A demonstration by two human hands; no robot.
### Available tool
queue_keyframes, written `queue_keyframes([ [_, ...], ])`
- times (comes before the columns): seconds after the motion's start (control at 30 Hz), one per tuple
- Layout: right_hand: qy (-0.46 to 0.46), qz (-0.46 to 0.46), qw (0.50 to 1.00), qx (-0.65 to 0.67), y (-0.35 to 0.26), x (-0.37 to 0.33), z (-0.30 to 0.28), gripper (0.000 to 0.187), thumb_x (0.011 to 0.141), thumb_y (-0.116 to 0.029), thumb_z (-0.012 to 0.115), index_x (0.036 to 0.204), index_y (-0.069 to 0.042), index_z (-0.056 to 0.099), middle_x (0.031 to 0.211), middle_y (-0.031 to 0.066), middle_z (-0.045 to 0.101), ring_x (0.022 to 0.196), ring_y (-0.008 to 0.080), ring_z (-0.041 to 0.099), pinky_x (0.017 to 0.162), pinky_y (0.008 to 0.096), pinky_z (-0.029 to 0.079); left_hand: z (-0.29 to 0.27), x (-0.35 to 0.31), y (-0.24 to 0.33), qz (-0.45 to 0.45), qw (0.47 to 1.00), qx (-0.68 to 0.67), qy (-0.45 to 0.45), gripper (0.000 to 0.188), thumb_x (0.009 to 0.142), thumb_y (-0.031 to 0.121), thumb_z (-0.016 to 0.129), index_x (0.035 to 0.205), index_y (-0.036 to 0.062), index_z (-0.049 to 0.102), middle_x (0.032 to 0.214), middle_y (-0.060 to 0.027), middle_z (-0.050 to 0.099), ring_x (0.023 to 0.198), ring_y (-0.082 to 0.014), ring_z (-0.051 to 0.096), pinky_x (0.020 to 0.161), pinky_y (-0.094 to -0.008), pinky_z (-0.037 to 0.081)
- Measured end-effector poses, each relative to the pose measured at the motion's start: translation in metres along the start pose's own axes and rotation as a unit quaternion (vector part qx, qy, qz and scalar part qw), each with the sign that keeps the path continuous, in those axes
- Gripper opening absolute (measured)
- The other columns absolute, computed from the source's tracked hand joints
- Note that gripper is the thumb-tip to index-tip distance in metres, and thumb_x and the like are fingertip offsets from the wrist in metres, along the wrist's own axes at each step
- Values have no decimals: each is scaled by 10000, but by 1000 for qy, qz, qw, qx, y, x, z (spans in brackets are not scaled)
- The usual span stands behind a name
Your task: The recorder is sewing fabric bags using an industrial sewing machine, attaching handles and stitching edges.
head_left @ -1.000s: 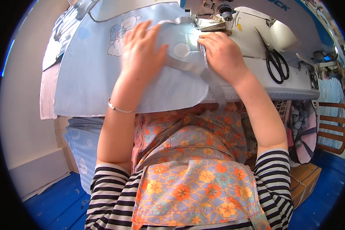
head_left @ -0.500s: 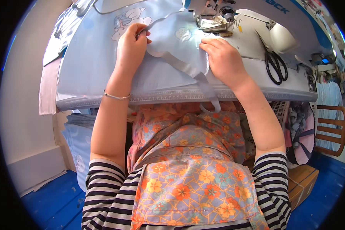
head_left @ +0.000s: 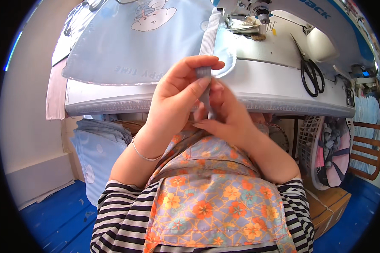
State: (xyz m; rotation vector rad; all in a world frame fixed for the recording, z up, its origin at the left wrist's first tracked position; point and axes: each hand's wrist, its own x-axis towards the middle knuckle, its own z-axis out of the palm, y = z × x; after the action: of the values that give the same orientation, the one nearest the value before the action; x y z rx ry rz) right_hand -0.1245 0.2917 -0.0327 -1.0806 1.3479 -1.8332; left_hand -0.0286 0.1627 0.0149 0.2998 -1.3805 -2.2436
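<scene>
White table [head_left: 114, 93], blue floor [head_left: 50, 223], pinched grey strap [head_left: 210, 38]

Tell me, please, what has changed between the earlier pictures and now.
The left hand moved right and nearer, pinching the grey strap. The right hand let go of the blue cloth and came down to the strap. The cloth shifted away from the front edge of the table. The scissors stayed as they were.

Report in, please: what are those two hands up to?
Left hand pinching grey strap. Right hand just below, grip unclear. Strap runs up toward sewing machine. Scissors lie off right, away from strap.
</scene>
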Motion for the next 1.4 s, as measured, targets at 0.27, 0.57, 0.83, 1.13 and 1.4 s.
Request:
queue_keyframes([
  [0.27,-14,94,991,-90,-18,-22,-81,207,985,-72,587,1141,-23,714,905,23,670,749,59,555,665,210,455,-61,16,32,56,990,-61,116,306,947,-26,480,1223,-33,610,1188,-173,652,698,-66,451,574,-183,381],
  [0.57,163,54,964,-205,-27,14,-136,132,963,-95,636,1039,-13,705,809,-20,589,738,62,511,698,214,417,-120,31,43,50,984,-68,158,324,949,-19,495,1265,-61,556,1222,-190,608,724,-71,464,571,-167,384],
  [0.83,62,125,952,-273,-14,87,-92,165,952,-156,635,965,-6,702,777,-10,636,705,78,574,651,246,491,-110,64,44,282,732,567,251,342,881,-24,579,1213,38,635,1199,-150,648,945,-190,608,814,-323,507],
  [1.13,37,55,899,-432,22,129,-87,145,894,-126,701,905,12,658,774,53,670,657,106,604,623,263,514,-21,79,-44,314,604,729,-74,236,786,66,587,998,40,688,1163,-63,676,1083,-239,612,938,-355,463],
  [1.4,-52,-237,783,-572,18,105,-92,195,817,13,635,998,-11,704,1042,104,704,963,283,644,860,374,532,-28,84,-53,284,644,707,-67,314,813,37,618,1120,16,683,1195,-82,681,1095,-282,619,960,-409,490],
])
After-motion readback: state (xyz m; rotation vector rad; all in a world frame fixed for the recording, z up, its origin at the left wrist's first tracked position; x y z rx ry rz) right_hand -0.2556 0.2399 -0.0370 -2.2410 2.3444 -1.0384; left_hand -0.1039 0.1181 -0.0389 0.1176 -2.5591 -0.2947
